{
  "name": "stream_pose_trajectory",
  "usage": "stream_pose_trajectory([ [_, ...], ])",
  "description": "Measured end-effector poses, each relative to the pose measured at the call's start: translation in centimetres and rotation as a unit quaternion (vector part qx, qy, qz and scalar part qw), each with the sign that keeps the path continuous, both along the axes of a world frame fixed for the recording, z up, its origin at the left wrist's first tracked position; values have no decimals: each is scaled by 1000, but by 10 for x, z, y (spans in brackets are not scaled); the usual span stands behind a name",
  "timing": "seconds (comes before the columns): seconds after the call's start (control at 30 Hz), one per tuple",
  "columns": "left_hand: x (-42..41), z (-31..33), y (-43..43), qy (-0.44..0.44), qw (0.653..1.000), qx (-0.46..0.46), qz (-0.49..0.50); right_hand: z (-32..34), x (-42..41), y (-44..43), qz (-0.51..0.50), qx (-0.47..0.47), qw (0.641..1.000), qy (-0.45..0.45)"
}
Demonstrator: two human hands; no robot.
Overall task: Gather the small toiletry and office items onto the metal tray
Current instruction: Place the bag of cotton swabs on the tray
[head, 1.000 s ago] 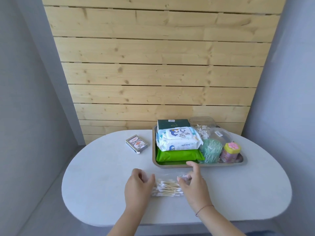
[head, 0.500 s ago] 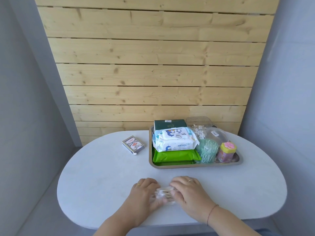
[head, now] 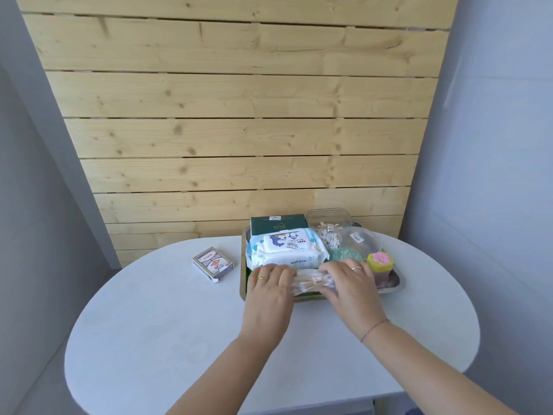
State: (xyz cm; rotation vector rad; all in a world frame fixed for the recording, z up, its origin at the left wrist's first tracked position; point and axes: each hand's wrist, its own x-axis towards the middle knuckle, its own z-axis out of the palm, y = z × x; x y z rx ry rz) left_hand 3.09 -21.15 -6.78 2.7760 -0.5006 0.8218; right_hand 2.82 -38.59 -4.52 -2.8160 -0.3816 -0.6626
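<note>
Now your left hand [head: 269, 290] and right hand [head: 348, 284] pinch the cotton swab bag [head: 309, 283] between them over the tray's [head: 395, 287] front edge.

Front of the metal tray [head: 398, 285] and green pack beneath both hands; motion-blurred swab bag [head: 308, 283].

My white oval table [head: 179, 339] stands against a wall of pale pine planks [head: 233, 130] at the far side, with plain grey walls [head: 493, 145] left and right.
</note>
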Motion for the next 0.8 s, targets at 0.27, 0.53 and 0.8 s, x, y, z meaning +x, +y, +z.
stream_pose_trajectory([
  [0.27, 9, -27, -18, 53, 998, -46, -3, -29, 17, -23, -85, -85, 992, -44],
  [0.53, 20, -27, -31, 123, 990, -72, -20, -47, 12, -21, -68, -144, 983, -88],
  [0.8, 15, -31, -28, 137, 982, -123, -41, -50, 5, -4, -114, -169, 974, -100],
])
